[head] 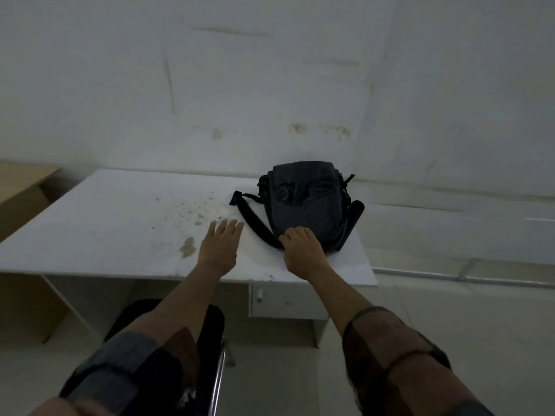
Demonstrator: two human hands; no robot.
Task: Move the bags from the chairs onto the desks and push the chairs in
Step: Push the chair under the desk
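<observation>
A dark backpack [309, 205] lies on the right part of a white desk [120, 223], its straps spread to the left and right. My right hand [303, 250] rests at the bag's near edge, fingers curled on the fabric where the left strap joins. My left hand [220, 244] hovers flat over the desk top just left of the strap, fingers apart and holding nothing. A black chair [210, 331] with a chrome frame stands below my arms, in front of the desk and pulled out from it.
The desk has stains and specks on its top and a drawer unit [285, 301] under its right side. A wooden desk [18, 181] stands at far left. A white wall rises behind, and a metal pipe [465, 277] runs along the floor at right.
</observation>
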